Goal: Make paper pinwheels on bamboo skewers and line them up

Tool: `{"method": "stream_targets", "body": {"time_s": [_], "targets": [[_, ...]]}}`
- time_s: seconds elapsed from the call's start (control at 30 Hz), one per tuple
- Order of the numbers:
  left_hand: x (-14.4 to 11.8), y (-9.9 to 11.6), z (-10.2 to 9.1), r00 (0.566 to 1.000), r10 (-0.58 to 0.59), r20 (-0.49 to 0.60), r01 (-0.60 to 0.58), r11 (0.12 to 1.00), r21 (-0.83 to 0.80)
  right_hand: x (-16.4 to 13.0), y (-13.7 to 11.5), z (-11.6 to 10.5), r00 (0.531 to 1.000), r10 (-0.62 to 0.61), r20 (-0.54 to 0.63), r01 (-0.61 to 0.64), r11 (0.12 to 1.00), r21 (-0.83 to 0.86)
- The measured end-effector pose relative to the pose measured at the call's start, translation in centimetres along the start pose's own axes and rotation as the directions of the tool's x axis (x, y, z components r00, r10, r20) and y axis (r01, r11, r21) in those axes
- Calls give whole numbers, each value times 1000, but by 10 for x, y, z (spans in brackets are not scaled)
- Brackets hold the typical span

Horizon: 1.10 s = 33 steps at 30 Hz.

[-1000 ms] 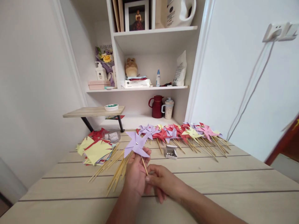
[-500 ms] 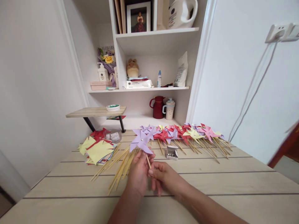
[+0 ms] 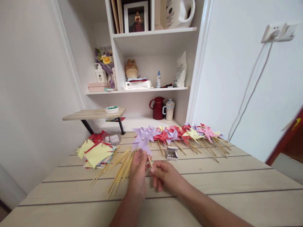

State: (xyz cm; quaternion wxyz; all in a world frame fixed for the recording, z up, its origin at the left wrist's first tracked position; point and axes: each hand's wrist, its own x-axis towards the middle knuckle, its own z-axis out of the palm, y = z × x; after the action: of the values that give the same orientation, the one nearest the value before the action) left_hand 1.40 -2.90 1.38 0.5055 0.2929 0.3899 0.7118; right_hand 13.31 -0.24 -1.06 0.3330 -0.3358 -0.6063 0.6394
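Just left of the small open box (image 3: 172,153) on the worktop (image 3: 224,183), a lilac pinwheel (image 3: 142,143) is being held up, with a shiny dot seen at the middle of its blades. Its thin wooden stick (image 3: 150,160) is pinched near the lower visible end by the fingers of the right hand (image 3: 164,176), thumb against index, in front of the box and a bit to its left. The left hand (image 3: 137,171) is placed further left of the box, fingers bunched right under the blades and around the upper stick. Honestly, whether anything is properly gripped there can't be told, since the contact is mostly hidden.

Small dark, shiny bits can be made out inside the box, though they're too tiny to be identified. Behind it and off to its right, a whole spread of pinwheels (image 3: 195,135) is laid out, in red, lilac, yellow and pink, sticks pointed mostly toward the near side. Well left of the box, past the left hand, loose sticks (image 3: 120,171) are fanned out, and beyond those, cut paper sheets (image 3: 98,155) are piled up, with pale yellow ones on top. A clear container (image 3: 113,138) is tucked behind that pile, further back than the box.
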Motion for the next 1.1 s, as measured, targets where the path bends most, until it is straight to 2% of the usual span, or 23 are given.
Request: {"method": "stream_targets", "body": {"time_s": [0.1, 0.4, 0.93, 1.1], "targets": [[0, 2, 0, 1000, 6, -15, -6, 999, 51, 1, 5, 3, 1000, 20, 12, -20, 999, -30], [3, 4, -1, 999, -13, -48, 13, 1000, -16, 0, 5, 3, 998, 38, 59, -38, 999, -11], [12, -6, -9, 994, 41, -105, -31, 995, 98, 1, 6, 4, 994, 50, 97, -50, 999, -8], [10, -4, -7, 994, 80, -73, -73, 993, 95, 1, 6, 4, 995, 41, 91, -40, 999, -13]]}}
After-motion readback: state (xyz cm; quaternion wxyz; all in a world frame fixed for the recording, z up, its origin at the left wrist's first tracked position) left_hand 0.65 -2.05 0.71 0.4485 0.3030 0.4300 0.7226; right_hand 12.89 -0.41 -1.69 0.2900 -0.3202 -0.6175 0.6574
